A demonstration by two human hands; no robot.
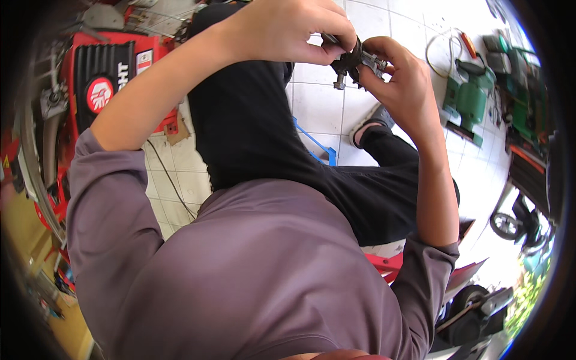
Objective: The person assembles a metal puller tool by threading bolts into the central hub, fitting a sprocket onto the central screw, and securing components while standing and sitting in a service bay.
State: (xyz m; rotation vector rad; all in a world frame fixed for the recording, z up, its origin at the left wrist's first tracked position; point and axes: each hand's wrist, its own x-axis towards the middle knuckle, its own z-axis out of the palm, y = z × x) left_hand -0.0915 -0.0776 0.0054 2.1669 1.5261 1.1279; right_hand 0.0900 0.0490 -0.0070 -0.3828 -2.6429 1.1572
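Note:
Both hands hold a small metal machine part [354, 63] up at the top of the view, above the tiled floor. It is dark on the left and silvery on the right, with a bolt-like stub pointing down. My left hand [294, 29] pinches its upper left side between thumb and fingers. From the right, my right hand [399, 75] grips the silvery side, thumb below and fingers above. The fingers hide much of the part, so its exact kind does not show.
A red machine [114, 78] with a black ribbed panel stands at the left. Green power tools [471, 99] lie on the white tiles at the right, near a cable and a red-handled tool [468, 45]. A blue bar [315, 144] lies beyond my legs.

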